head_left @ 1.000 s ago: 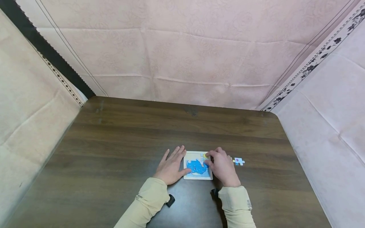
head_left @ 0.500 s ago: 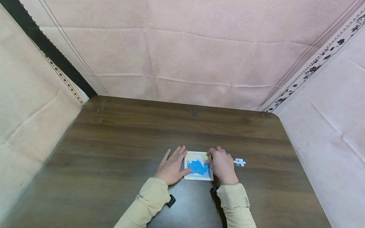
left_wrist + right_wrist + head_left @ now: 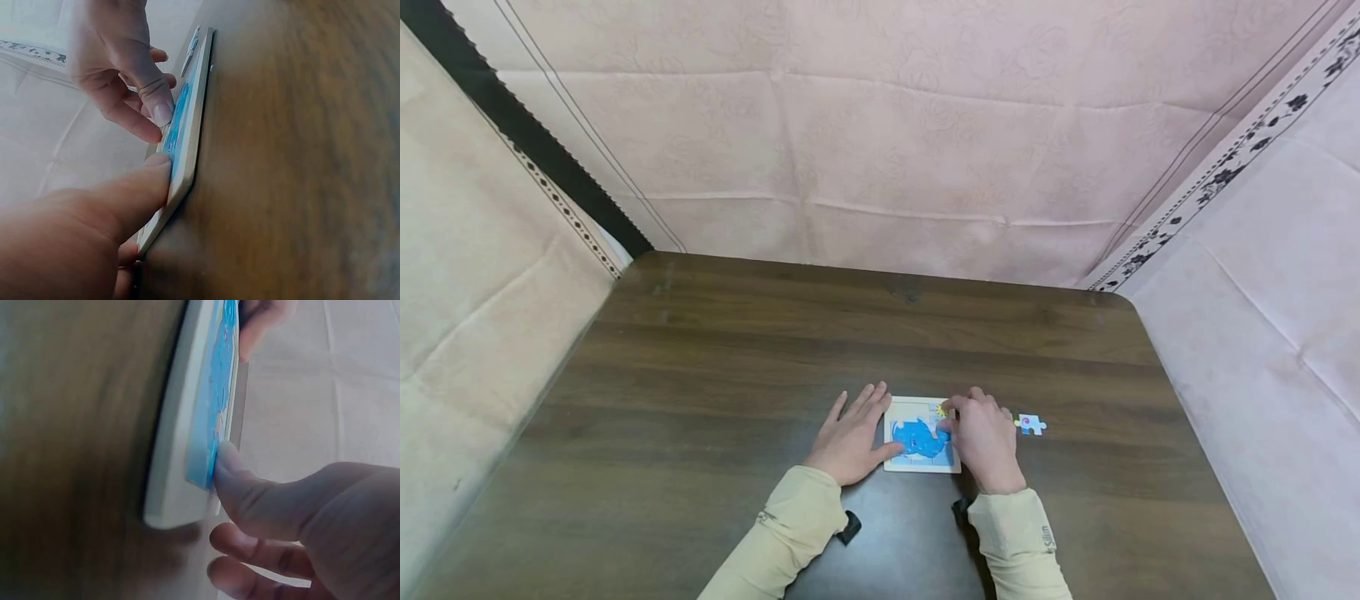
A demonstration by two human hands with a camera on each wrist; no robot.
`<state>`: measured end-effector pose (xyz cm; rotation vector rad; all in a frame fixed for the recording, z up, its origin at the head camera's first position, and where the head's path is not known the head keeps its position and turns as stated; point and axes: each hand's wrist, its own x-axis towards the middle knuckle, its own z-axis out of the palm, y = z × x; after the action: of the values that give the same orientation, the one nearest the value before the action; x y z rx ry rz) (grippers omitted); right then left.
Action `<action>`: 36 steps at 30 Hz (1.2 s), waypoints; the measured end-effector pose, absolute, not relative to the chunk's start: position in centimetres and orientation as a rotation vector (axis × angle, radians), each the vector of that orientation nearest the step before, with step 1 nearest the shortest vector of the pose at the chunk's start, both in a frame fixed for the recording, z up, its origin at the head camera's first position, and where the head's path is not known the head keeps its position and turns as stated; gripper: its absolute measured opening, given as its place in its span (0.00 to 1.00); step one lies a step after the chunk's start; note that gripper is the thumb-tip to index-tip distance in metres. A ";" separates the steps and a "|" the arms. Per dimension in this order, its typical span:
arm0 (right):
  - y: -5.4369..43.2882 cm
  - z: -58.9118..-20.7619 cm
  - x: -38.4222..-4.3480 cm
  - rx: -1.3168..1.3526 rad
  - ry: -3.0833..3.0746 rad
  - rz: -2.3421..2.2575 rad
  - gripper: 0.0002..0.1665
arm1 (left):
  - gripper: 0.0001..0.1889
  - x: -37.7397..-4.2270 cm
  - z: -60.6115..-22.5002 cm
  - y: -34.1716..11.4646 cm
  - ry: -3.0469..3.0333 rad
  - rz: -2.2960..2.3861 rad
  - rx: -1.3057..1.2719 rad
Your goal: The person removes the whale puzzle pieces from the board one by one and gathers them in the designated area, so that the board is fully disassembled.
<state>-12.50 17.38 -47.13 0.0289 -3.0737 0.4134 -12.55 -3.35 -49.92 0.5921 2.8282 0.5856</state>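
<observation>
A small square jigsaw puzzle [image 3: 913, 414] in a pale wooden frame lies on the table, with a blue whale-like picture and a yellow sun at its upper right. My left hand [image 3: 850, 442] rests along the left side, fingers stretched out and thumb on the picture. At the right side, my right hand [image 3: 985, 437] has its thumb and index finger curled round a puzzle piece [image 3: 940, 409] showing the sun, partly hidden by the fingertips. In the right wrist view, the thumb [image 3: 234, 475] touches the picture close to the frame's edge.
Loose puzzle pieces [image 3: 1030, 424] lie on the table right of my right hand, partly covered by it. The brown wooden table [image 3: 760, 333] is bordered by pale cloth [image 3: 865, 150] at the back and both sides.
Both hands stay nearly where they were at the puzzle. The right hand and wrist have shifted very slightly left, while the thumb and index finger remain at the upper right piece.
</observation>
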 end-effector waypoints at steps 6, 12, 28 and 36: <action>17.3 -46.8 -12.7 0.058 -3.088 0.337 0.14 | 0.44 -12.6 -50.0 -3.3 2.830 0.588 0.586; 17.1 -46.6 -12.8 0.065 -3.046 0.258 0.13 | 0.44 -12.6 -49.9 -3.3 2.824 0.581 0.578; 17.1 -46.7 -12.5 -0.004 -3.034 0.339 0.14 | 0.44 -12.5 -50.0 -3.3 2.825 0.578 0.573; 17.1 -46.6 -13.3 0.082 -3.059 0.230 0.15 | 0.44 -12.5 -50.2 -3.3 2.827 0.572 0.569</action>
<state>-13.30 17.11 -46.57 0.0819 -3.0594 0.2297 -12.49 -3.25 -50.17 0.5688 2.8275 0.5721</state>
